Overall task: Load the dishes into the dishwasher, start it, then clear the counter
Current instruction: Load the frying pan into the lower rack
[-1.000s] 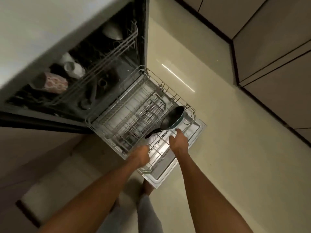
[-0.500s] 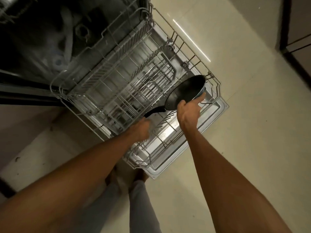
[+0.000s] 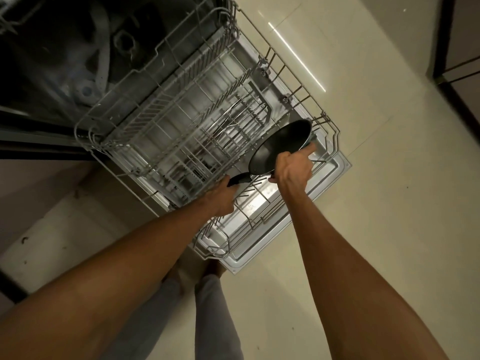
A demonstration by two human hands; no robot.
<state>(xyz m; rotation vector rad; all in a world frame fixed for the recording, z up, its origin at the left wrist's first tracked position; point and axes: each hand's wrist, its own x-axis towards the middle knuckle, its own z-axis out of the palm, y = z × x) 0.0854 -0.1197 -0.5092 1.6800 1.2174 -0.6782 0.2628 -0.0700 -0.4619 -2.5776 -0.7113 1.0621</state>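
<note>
A black frying pan (image 3: 279, 145) stands tilted on its edge in the right front part of the pulled-out lower wire rack (image 3: 166, 120). My left hand (image 3: 220, 197) grips the pan's black handle (image 3: 239, 179). My right hand (image 3: 293, 168) holds the pan's near rim, with the forefinger stretched along the teal outer wall. The rack rests over the lowered dishwasher door (image 3: 335, 165). The rest of the rack holds only upright wire tines.
The dark dishwasher tub (image 3: 78, 53) with its spray arm gapes at the upper left. A pale tiled floor (image 3: 363, 229) spreads to the right, with dark cabinet fronts (image 3: 462, 48) at the far right. My legs (image 3: 205, 307) stand just before the door's front corner.
The view has dropped closer to the rack, and the upper rack with cups has left the frame. My right hand moved up from the rack wires to the pan's rim.
</note>
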